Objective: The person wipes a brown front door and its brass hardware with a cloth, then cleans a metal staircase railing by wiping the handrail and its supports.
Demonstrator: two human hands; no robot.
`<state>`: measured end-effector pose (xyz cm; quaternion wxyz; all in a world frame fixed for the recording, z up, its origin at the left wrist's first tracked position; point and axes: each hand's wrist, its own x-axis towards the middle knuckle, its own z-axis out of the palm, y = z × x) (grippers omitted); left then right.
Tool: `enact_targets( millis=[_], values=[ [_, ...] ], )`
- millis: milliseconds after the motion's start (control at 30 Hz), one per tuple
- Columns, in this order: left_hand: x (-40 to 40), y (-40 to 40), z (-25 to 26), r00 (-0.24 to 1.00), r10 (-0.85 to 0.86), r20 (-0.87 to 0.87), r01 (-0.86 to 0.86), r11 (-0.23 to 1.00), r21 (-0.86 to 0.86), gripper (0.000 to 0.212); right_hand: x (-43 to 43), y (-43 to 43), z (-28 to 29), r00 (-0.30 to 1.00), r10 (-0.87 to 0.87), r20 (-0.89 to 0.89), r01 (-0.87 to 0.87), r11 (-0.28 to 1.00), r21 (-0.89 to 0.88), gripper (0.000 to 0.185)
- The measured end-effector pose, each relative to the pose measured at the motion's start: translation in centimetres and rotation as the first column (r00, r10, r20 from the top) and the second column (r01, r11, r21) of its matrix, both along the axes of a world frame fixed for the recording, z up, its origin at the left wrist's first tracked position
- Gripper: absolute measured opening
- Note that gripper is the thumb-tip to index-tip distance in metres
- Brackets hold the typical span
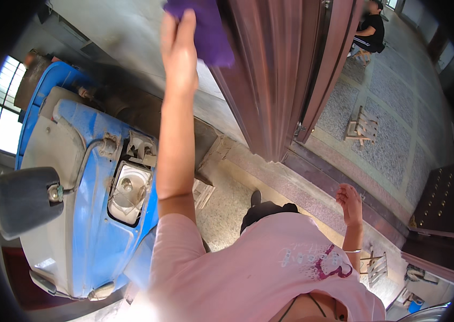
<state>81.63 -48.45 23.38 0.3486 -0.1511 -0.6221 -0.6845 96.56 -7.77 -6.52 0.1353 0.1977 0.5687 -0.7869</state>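
Note:
Raised high, my left hand (180,56) grips a purple cloth (214,36), its fingers on the cloth's left side. The cloth lies at the upper left edge of a brown, grooved door frame (267,88); whether it presses on the surface I cannot tell. My right hand (349,203) hangs at my right side with fingers loosely bent, and nothing shows in it. Behind that hand runs the brown door sill (331,177). A metal latch (299,129) sits low on the frame's right edge.
A blue vehicle (102,241) with a headlight (130,189) and a protruding side mirror (27,203) stands at left. Through the doorway are a slatted folding stool (361,126) and a seated person (372,30). A studded dark door panel (444,201) is at right. Another slatted stool (376,269) stands behind me.

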Motion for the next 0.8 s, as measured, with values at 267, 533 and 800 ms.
enact_targets(
  millis=[267,533,800],
  values=[
    [-13.6,-2.4,-10.2,0.685,0.576,-0.446,-0.728,0.556,-0.4,0.032,-2.1,-8.8,-3.1,0.998,-0.048,0.041,0.051,0.997,-0.057,0.027],
    [-4.9,-3.4,-35.3,0.578,0.431,0.693,-0.315,0.901,-0.298,0.029,-6.9,-16.6,-1.0,0.989,0.123,0.082,-0.116,0.99,-0.086,0.027],
    [5.0,0.5,-35.7,0.716,0.186,0.673,-0.018,0.968,-0.249,0.03,-10.3,-21.9,3.0,0.857,0.516,0.006,-0.512,0.849,0.13,0.047]
  ],
)
